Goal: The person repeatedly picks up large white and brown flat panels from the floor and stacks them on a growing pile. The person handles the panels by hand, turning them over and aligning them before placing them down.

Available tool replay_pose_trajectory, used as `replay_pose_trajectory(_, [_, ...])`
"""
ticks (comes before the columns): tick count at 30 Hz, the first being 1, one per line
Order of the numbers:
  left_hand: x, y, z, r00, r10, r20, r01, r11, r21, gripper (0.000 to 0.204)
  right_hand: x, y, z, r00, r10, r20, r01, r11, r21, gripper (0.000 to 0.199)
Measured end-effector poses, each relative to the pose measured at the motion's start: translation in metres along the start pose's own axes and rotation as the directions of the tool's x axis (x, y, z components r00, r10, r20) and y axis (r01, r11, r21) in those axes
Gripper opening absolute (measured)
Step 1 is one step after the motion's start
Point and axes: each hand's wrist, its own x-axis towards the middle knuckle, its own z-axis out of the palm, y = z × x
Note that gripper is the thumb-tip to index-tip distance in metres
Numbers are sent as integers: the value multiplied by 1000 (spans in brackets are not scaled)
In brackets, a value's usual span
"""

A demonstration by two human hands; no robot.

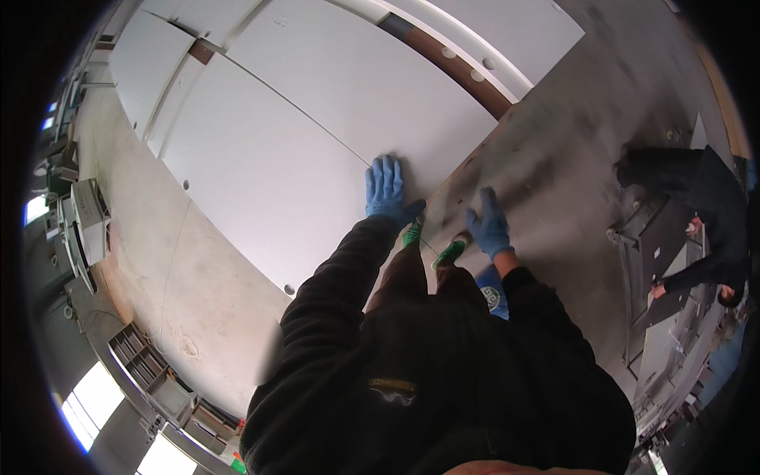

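My left hand [385,190], in a blue work glove, lies flat near the corner of a large white panel [253,150], by the seam with a second white panel [380,95]. Its fingers are stretched out and hold nothing. My right hand [491,226], gloved the same way, hangs in the air to the right of the panels. Its fingers are loosely extended with nothing in them. A blue item with a white printed mark [492,293] shows beside my right forearm, partly hidden.
More white panels [154,55] lie beyond, one with a brown edge [451,59] and round holes. On the right, a person in dark clothes [704,198] works at a wheeled cart [665,261]. Shelving [146,360] stands at the left, across the concrete floor [182,269].
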Motion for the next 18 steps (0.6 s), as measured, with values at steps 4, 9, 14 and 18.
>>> replay_pose_trajectory(4, [0, -3, 5, 999, -21, 28, 21, 1000, 18, 122, 96, 11, 35, 964, 229, -136, -207, 965, 159, 97])
replay_pose_trajectory(9, [-1, -3, 9, 993, 14, -117, -19, 999, -36, 119, 179, -5, 65, 863, 505, -18, -486, 840, 242, 131])
replay_pose_trajectory(14, [-1, -5, 5, 990, 25, -139, -38, 995, -89, 119, 175, -9, 70, 880, 460, -118, -441, 884, 157, 131])
replay_pose_trajectory(18, [1, -5, 2, 985, 39, -171, -56, 994, -94, 119, 175, -11, 62, 882, 468, -63, -453, 876, 165, 129])
